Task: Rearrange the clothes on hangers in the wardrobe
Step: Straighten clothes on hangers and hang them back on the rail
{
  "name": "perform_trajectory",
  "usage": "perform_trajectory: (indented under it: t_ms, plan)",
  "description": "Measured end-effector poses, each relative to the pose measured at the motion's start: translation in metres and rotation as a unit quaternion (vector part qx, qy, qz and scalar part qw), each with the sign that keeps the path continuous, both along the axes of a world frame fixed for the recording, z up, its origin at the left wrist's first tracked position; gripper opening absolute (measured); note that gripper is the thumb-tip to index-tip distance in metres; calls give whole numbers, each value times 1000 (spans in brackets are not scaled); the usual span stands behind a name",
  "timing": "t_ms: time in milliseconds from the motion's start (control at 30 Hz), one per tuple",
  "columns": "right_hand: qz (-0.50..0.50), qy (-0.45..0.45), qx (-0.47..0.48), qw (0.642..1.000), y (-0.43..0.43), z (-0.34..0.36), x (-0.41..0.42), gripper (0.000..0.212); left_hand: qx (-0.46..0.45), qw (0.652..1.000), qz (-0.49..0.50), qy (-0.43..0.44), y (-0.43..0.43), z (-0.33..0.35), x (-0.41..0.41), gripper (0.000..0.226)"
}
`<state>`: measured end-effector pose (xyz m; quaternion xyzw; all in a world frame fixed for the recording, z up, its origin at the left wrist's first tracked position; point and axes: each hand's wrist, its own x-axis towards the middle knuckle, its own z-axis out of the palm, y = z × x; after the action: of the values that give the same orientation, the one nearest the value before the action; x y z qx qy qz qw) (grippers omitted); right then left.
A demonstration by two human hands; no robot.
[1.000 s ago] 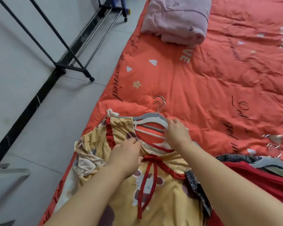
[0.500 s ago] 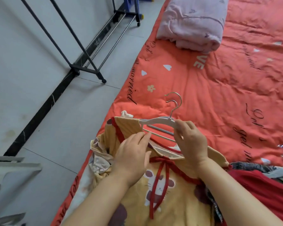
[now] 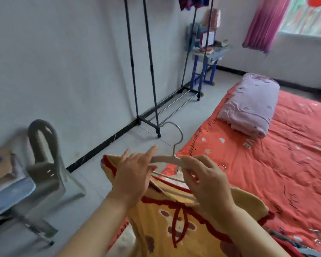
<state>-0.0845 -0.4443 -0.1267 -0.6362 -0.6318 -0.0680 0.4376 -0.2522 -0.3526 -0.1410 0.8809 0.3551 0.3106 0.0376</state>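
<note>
One yellow, red-trimmed cartoon-print garment [image 3: 174,225] sits on its white plastic hanger [image 3: 167,159], right hand [image 3: 209,184] gripping, left hand [image 3: 132,179] steadying straight-fingered; hanging on the black metal rack [image 3: 151,71] remains.

Left hand [image 3: 135,175], right hand [image 3: 206,180]: both bare; forearms bare too (as far as visible).

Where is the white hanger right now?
Head view, lower centre: the white hanger sits between the left hand and the gripping right hand, just above the yellow garment.
</note>
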Motion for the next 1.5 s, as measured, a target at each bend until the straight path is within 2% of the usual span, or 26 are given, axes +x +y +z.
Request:
perform_trajectory:
  t_ms: [100, 200, 367, 433, 500, 567, 667, 833, 1033, 1167, 1367, 1500]
  plan:
    - [74, -23, -3, 997, -9, 50, -73, 26, 31, 998, 51, -31, -27, 47, -84, 55]
    - [136, -44, -21, 990, -24, 91, -159, 34, 66, 986, 149, -39, -66, 85, -177, 55]
    - [224, -100, -21, 969, -57, 145, -319, 33, 120, 945, 301, -39, -150, 137, -341, 52]
    - [267, -119, -5, 956, -72, 161, -382, 34, 113, 924, 362, -52, -187, 152, -406, 51]
    - [311, -126, 10, 942, -89, 174, -444, 38, 105, 898, 418, -90, -226, 164, -467, 46]
    - [352, -146, 34, 924, -107, 186, -504, 41, 136, 869, 464, -105, -264, 175, -525, 45]
    - [406, -174, 70, 894, -135, 206, -592, 45, 151, 827, 534, -93, -319, 193, -605, 46]
    - [509, -166, 112, 837, -172, 228, -725, 45, 172, 764, 619, -69, -398, 219, -715, 45]
    - [610, -140, 147, 766, -194, 236, -870, 44, 196, 679, 708, -13, -463, 238, -817, 44]
    - [664, -140, 183, 712, -205, 244, -963, 46, 209, 594, 775, 60, -494, 249, -881, 48]
    - [737, -142, 216, 624, -230, 265, -1088, 45, 185, 488, 852, 45, -538, 268, -965, 45]
    - [773, -142, 228, 575, -257, 272, -1162, 47, 149, 444, 881, 62, -572, 275, -1018, 45]
